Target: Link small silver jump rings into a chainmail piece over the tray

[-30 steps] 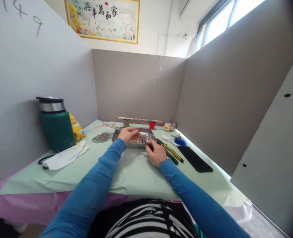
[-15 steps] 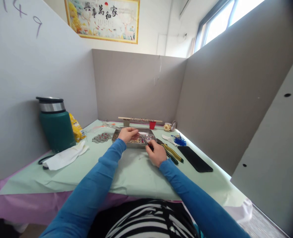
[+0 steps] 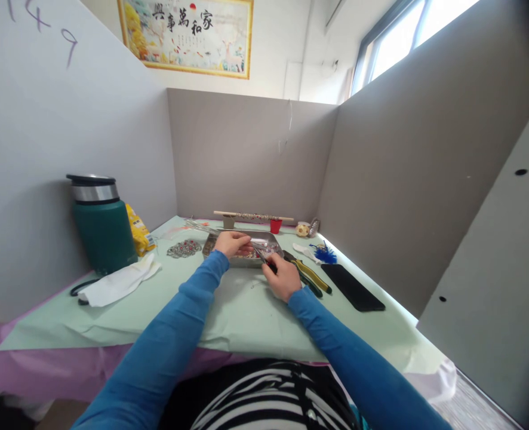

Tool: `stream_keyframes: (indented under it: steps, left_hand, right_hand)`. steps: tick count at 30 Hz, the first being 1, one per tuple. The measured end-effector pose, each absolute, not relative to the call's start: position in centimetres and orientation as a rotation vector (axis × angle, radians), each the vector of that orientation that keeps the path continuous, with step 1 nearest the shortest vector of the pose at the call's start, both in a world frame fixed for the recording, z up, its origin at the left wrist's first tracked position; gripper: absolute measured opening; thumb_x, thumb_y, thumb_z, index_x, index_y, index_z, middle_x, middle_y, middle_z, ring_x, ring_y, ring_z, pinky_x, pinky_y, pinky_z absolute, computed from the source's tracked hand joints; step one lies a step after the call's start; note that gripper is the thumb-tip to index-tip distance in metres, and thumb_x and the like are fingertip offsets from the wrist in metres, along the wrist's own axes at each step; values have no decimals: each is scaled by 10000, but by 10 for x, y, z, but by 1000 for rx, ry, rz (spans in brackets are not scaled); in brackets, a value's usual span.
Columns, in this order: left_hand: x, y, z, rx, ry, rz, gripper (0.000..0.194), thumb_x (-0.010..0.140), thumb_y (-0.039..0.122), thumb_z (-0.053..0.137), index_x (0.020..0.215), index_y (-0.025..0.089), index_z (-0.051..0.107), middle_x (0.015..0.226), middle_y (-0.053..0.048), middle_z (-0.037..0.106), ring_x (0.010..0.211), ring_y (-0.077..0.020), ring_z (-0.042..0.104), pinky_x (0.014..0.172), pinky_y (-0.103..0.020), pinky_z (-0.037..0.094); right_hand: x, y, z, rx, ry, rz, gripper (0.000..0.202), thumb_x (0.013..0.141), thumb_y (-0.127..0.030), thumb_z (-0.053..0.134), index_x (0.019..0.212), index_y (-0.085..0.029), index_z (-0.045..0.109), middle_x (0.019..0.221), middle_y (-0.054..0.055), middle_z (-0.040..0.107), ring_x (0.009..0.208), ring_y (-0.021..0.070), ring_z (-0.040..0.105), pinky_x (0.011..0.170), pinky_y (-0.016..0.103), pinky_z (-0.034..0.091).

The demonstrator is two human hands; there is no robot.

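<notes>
Over the metal tray [image 3: 242, 263], my left hand [image 3: 232, 244] has its fingertips pinched together near the pliers' tips. What they hold is too small to make out. My right hand [image 3: 284, 278] grips thin-nosed pliers [image 3: 260, 254], their silver jaws pointing up and left toward the left fingertips. Small coloured beads or findings lie in the tray, partly hidden by both hands. A bundle of thin silver wires [image 3: 198, 226] rests by the tray's back left corner. Left of the tray lies a heap of silver chain with red beads [image 3: 184, 248].
Larger yellow-and-green-handled pliers [image 3: 311, 276] and a black phone [image 3: 353, 288] lie right of my right hand. Behind the tray, a beaded stick [image 3: 253, 215] spans two small cups. A green bottle [image 3: 103, 236] and white cloth [image 3: 120, 283] stand left. Grey partitions enclose the table.
My left fingertips have shifted slightly right, closer to the pliers' jaws. The right hand keeps its grip on the pliers and has barely moved.
</notes>
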State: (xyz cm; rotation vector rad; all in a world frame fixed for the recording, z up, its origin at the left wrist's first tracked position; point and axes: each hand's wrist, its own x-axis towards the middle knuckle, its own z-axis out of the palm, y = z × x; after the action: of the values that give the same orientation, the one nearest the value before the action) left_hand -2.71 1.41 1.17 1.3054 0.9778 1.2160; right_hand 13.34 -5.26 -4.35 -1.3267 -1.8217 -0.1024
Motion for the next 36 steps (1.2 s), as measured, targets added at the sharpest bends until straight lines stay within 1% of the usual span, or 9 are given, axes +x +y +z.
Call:
stream_keyframes:
  steps: [8,13,17,19,22,29,33,36]
  left_hand:
    - [-27,12,14,1307,1031,1197,122,692,178,679,750,95,610,600,-65,655,565,-170,652,547,-267,537]
    - [-27,12,14,1316,1054,1191,146,681,209,697,715,100,607,576,-55,639,535,-161,639,547,-267,532]
    - [-28,13,13,1328,1042,1210,189,666,247,719,729,107,608,640,-55,651,556,-156,643,542,-264,529]
    - [-28,14,12,1324,1032,1189,176,685,245,703,724,109,599,686,-69,664,599,-168,656,546,-268,532]
    - [-28,15,10,1310,1031,1165,150,726,232,663,708,111,575,695,-86,674,628,-182,664,551,-279,537]
    - [-29,18,7,1307,1005,1166,135,735,213,652,724,104,572,692,-96,676,625,-189,668,543,-278,540]
    - [-29,18,7,1323,1011,1174,109,763,193,613,720,102,572,674,-89,670,613,-182,665,533,-273,539]
    - [-28,18,9,1330,1003,1180,106,757,195,620,720,109,571,664,-79,671,606,-176,663,540,-268,538]
  right_hand:
    - [133,-54,-43,-1346,-1825,-104,164,804,-337,450,811,-211,555,730,9,624,647,146,546,599,223,342]
    - [134,-53,-44,-1347,-1831,-110,171,803,-340,448,816,-214,562,740,10,628,647,144,546,601,224,341]
    - [134,-52,-44,-1357,-1826,-117,175,804,-342,446,821,-214,565,735,9,628,656,150,551,601,226,341]
    - [134,-51,-44,-1360,-1824,-120,176,804,-345,448,822,-215,565,733,10,628,661,152,553,601,226,339]
    - [133,-51,-45,-1362,-1823,-126,174,804,-343,448,826,-215,565,736,11,629,655,151,553,598,227,335]
    - [134,-51,-45,-1362,-1832,-135,179,804,-343,445,828,-212,565,744,18,630,661,154,552,597,229,329]
    - [133,-52,-45,-1358,-1837,-115,173,807,-342,449,826,-212,561,753,15,632,662,151,551,601,226,333]
    - [133,-52,-45,-1356,-1836,-119,168,810,-340,449,827,-214,558,747,11,629,665,150,553,602,226,331]
